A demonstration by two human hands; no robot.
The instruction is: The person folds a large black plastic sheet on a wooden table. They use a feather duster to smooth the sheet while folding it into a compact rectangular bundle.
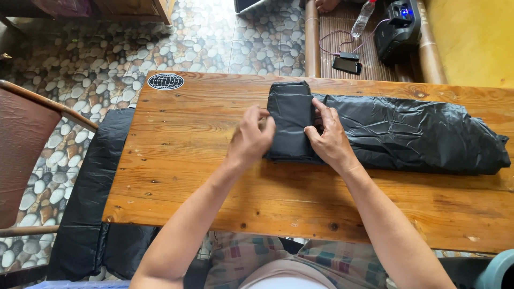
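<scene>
Fingers (321, 109) of both hands pinch folded black plastic bag (292, 120).

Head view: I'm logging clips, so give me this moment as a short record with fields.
surface: wooden table
item: black plastic sheet, its left end in a folded part
left hand: on the folded part's left edge
right hand: pressing on its right edge
behind the table: phone, plastic bottle
left of the table: chair

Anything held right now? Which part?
Both hands grip the black plastic bag at its folded-over left end: left hand on the fold's left edge, right hand pressing its right side. The rest lies flat on the wooden table.
</scene>
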